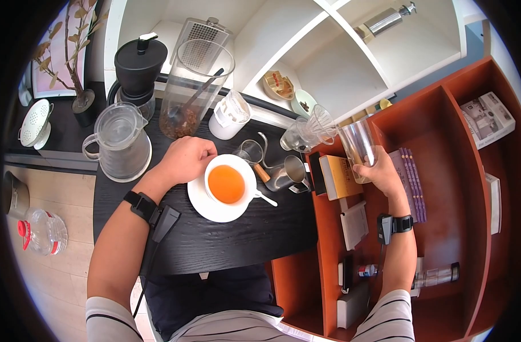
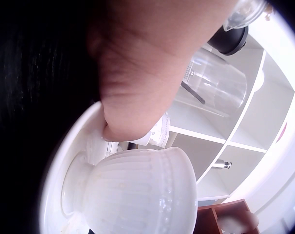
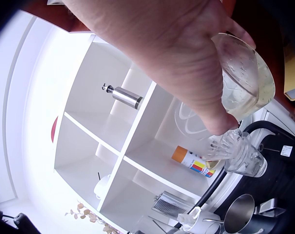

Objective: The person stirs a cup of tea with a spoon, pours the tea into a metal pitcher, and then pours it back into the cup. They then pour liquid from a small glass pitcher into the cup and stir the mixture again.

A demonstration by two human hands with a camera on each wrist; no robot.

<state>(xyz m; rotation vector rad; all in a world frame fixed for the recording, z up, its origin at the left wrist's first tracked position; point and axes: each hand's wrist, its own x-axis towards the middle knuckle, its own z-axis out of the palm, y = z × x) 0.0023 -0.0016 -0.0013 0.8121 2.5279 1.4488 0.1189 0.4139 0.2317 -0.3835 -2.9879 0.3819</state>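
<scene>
My left hand (image 1: 187, 161) is at the upper left edge of a white saucer (image 1: 227, 216), its fingers curled at the rim. In the left wrist view its tip overlaps the inside of the saucer, beside a ribbed white teacup (image 2: 137, 190). Orange-brown tea (image 1: 226, 183) fills the cup, and a white spoon handle (image 1: 267, 199) shows at its right. Off to the right, my right hand (image 1: 383, 175) grips a tall clear drinking glass (image 1: 356, 142), raised in front of the reddish bookshelf. The right wrist view shows wet drops inside this glass (image 3: 242, 73).
Behind the saucer stand a small glass (image 1: 249, 153), a steel pitcher (image 1: 286, 174), a drip bag on a white mug (image 1: 229, 119) and a tall glass cylinder (image 1: 186, 108). A lidded jug (image 1: 123, 142) and a black grinder (image 1: 139, 65) are at left. Glass dripper ware (image 1: 320, 126) stands near the bookshelf (image 1: 443, 171).
</scene>
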